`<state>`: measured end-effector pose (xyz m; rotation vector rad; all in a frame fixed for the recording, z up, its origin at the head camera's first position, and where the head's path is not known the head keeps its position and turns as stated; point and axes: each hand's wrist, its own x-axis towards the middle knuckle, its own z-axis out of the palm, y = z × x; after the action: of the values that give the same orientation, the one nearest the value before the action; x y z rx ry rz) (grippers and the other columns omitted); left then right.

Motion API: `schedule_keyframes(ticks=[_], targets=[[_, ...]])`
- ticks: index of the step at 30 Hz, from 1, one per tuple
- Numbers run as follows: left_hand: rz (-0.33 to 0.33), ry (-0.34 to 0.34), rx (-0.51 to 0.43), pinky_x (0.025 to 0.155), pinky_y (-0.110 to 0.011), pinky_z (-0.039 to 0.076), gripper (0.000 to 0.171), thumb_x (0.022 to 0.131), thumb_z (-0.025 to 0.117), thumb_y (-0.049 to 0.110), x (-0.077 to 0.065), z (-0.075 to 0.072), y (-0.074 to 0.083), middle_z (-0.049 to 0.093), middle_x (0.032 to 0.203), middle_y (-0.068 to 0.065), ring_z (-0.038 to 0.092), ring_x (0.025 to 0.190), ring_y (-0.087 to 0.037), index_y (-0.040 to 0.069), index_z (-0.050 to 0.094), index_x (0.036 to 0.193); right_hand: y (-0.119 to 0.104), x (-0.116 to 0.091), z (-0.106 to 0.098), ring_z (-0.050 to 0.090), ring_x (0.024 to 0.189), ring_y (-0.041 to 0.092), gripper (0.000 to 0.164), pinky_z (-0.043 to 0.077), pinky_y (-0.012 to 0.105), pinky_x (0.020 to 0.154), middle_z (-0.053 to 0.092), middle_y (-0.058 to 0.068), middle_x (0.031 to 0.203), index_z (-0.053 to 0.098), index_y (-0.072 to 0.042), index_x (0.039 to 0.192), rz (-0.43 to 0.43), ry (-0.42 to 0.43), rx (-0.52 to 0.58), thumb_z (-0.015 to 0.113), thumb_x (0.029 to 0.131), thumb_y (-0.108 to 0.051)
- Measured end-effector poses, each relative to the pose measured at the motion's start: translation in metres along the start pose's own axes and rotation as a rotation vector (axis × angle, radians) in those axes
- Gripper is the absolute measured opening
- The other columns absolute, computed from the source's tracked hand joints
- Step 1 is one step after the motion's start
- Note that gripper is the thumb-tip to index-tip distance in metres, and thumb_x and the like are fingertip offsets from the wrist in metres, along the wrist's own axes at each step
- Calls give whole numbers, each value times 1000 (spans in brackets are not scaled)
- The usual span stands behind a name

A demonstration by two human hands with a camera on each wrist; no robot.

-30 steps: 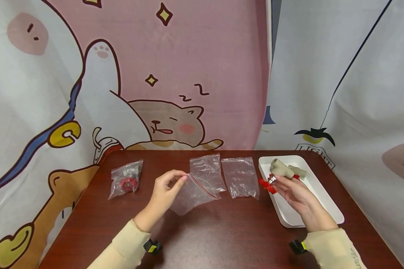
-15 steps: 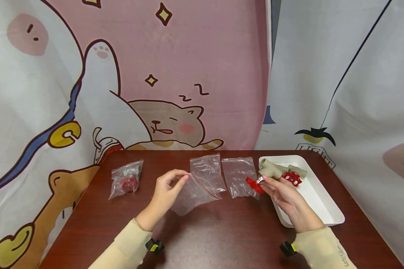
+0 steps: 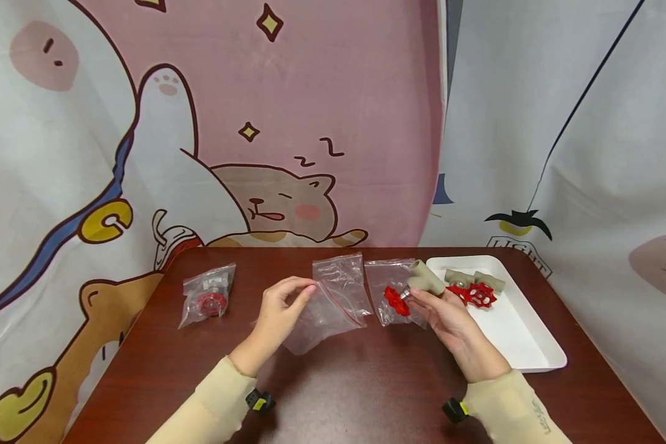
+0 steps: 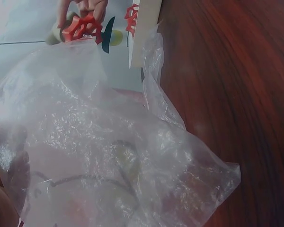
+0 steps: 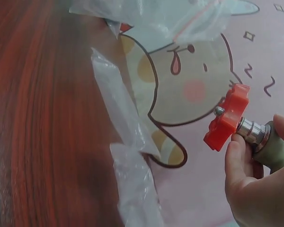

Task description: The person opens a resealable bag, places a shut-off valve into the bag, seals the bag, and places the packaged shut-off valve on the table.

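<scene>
My left hand [image 3: 280, 311] pinches the top edge of a clear zip bag [image 3: 322, 320] with a red seal line, held up over the table. In the left wrist view the bag's clear film [image 4: 99, 137] fills much of the frame. My right hand [image 3: 449, 324] grips a valve [image 3: 426, 280] by its grey-green pipe body, above the tray's left edge. Its red handwheel [image 5: 229, 117] points left toward the bag, on a shiny metal stem [image 5: 253, 131]. The valve and the bag are apart.
At the right, a white tray [image 3: 524, 345] bears more valves [image 3: 480, 295] with red handwheels. Two flat zip bags [image 3: 341, 271] lie behind my hands. At the left lies a bag [image 3: 208, 296] with a red-wheeled valve inside. A printed curtain [image 3: 366, 123] hangs behind the table.
My right hand has carried the valve left, out from over the tray, with its handwheel toward the bag. My left hand has shifted slightly right, still pinching the bag.
</scene>
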<state>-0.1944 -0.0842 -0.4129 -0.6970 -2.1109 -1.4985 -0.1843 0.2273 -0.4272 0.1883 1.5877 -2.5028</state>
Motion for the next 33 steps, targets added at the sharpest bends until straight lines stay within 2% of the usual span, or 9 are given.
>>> schedule_keyframes(ticks=[5, 10, 13, 16, 21, 26, 33], targets=[[10, 17, 29, 57, -24, 49, 7, 84, 67, -1, 5, 2, 21, 70, 82, -12, 61, 70, -17, 0, 70, 90, 2, 1, 18, 64, 81, 5, 38, 52, 26, 88, 63, -7, 91, 41, -9, 123, -3, 61, -34, 60, 90, -2], [-1, 34, 61, 56, -25, 49, 6, 83, 68, -2, 7, 5, 26, 70, 81, -12, 62, 69, -19, -2, 70, 89, 6, 1, 32, 65, 82, 6, 41, 52, 25, 87, 63, -7, 92, 43, -7, 123, -33, 107, -48, 62, 87, 0], [-18, 39, 72, 55, -24, 48, 6, 83, 68, -1, 7, 7, 23, 70, 81, -12, 62, 68, -20, -1, 70, 89, 7, 1, 39, 64, 83, 6, 39, 52, 21, 84, 63, -7, 92, 45, -8, 120, -60, 116, -53, 63, 86, 1], [-49, 45, 82, 54, -24, 49, 6, 84, 69, 1, 7, 11, 10, 71, 81, -11, 63, 69, -20, 1, 70, 90, 8, 2, 44, 63, 84, 7, 36, 51, 18, 79, 63, -7, 92, 46, -9, 115, -85, 112, -61, 64, 85, 2], [-103, 51, 78, 56, -26, 51, 7, 85, 70, 10, 7, 17, -10, 71, 79, -5, 65, 68, -18, 7, 72, 91, 10, 2, 52, 61, 89, 8, 36, 50, 18, 80, 62, -5, 96, 49, -9, 112, -106, 118, -71, 65, 83, 6], [-118, 62, 67, 59, -23, 50, 7, 86, 70, 21, 8, 19, -13, 71, 78, 3, 64, 69, -10, 16, 72, 90, 12, 2, 58, 59, 90, 8, 36, 48, 18, 79, 60, -5, 96, 49, -11, 109, -123, 147, -83, 66, 82, 5], [-137, 84, 113, 58, -21, 48, 6, 85, 72, 23, 9, 20, -12, 70, 75, 6, 62, 67, -6, 17, 72, 87, 21, 2, 67, 61, 86, 9, 38, 46, 21, 77, 63, -8, 93, 44, -12, 98, -174, 164, -99, 66, 78, 11]])
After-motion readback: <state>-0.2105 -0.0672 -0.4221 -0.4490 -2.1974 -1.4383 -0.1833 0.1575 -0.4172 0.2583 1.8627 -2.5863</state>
